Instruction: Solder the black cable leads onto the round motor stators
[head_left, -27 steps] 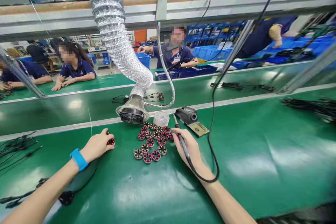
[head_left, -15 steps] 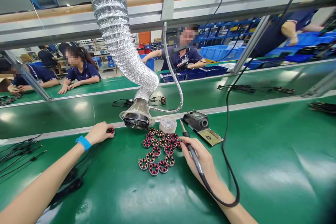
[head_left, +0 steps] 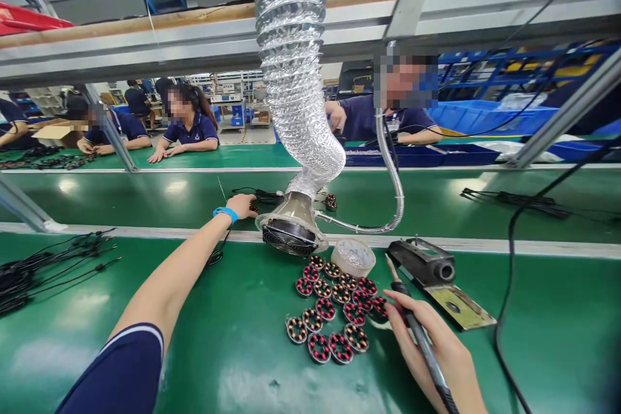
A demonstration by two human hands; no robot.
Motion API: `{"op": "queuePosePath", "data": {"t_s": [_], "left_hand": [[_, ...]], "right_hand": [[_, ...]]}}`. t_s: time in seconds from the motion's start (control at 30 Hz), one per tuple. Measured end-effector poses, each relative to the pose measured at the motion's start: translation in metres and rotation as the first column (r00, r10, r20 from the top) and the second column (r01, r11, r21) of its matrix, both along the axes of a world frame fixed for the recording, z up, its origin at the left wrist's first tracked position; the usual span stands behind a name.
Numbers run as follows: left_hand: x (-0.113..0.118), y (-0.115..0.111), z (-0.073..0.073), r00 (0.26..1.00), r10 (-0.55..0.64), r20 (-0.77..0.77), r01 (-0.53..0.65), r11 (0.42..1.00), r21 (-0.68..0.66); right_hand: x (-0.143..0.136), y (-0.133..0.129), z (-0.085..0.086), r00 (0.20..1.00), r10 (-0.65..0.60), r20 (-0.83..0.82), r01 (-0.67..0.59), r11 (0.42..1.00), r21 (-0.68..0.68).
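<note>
The soldering iron (head_left: 423, 346) was over the near right of the green bench (head_left: 233, 323), the largest surface about the 2 hands. The foil duct (head_left: 291, 45) hung above, its fan (head_left: 290, 237) facing the near side. Lower right, the right hand (head_left: 444, 352) had its fingers clamped around the iron's handle; the left hand (head_left: 240, 206) reached well away, past the pale rail (head_left: 145, 231), its fingers seemingly pinched on 1 ring part (head_left: 253, 209), largely hidden. The iron's stand (head_left: 422, 262) sat just beyond the right fingers.

The iron's long axis slanted from lower right to upper left, its tip ahead of the fingertips, pointing away between the stand and a whitish roll (head_left: 353, 257). Smallest were the clustered rings (head_left: 325, 308), left of the right fingers and much nearer that hand; whether its fingertips touched the closest ring could not be told.
</note>
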State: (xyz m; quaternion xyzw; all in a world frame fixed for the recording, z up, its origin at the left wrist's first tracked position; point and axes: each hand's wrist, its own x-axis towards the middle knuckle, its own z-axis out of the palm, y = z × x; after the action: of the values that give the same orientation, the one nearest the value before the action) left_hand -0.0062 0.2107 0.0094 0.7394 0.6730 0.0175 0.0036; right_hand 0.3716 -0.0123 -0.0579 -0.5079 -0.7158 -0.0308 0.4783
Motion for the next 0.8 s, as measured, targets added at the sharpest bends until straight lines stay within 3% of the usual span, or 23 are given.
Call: {"op": "queuePosePath", "data": {"t_s": [0.1,0.2,0.27,0.33,0.43,0.53,0.6,0.67,0.8], "left_hand": [[-0.032,-0.034,0.016,0.999,0.041,-0.010,-0.041,0.999,0.018],[-0.069,-0.089,0.024,0.993,0.102,-0.056,-0.105,0.994,-0.043],[-0.086,-0.130,0.020,0.985,0.142,-0.098,-0.152,0.983,-0.099],[-0.093,-0.166,0.009,0.989,0.091,-0.115,-0.111,0.977,-0.183],[-0.090,-0.199,-0.009,0.987,0.046,-0.156,-0.069,0.986,-0.150],[-0.086,-0.200,-0.014,0.979,0.068,-0.192,-0.092,0.989,-0.119],[-0.091,-0.186,-0.002,0.974,0.092,-0.205,-0.112,0.989,-0.092],[-0.106,-0.164,0.022,0.965,0.138,-0.222,-0.145,0.989,-0.019],[-0.146,-0.126,0.086,0.939,0.272,-0.211,-0.236,0.955,0.179]], "right_hand": [[-0.001,-0.003,0.001,1.000,0.007,0.001,-0.007,1.000,-0.007],[-0.004,-0.007,0.004,1.000,0.026,-0.017,-0.026,1.000,0.004],[-0.006,-0.009,0.006,0.999,0.037,-0.033,-0.036,0.999,0.013],[-0.008,-0.011,0.007,0.998,0.033,-0.045,-0.033,0.999,0.014],[-0.010,-0.011,0.006,0.999,0.007,-0.053,-0.006,1.000,0.019],[-0.008,-0.008,0.001,0.998,-0.023,-0.057,0.023,1.000,0.012],[-0.005,-0.005,-0.003,0.997,-0.049,-0.059,0.050,0.999,0.007],[-0.002,-0.002,-0.006,0.996,-0.072,-0.053,0.073,0.997,0.016],[0.003,0.001,-0.008,0.997,-0.074,-0.019,0.074,0.997,0.026]]}}
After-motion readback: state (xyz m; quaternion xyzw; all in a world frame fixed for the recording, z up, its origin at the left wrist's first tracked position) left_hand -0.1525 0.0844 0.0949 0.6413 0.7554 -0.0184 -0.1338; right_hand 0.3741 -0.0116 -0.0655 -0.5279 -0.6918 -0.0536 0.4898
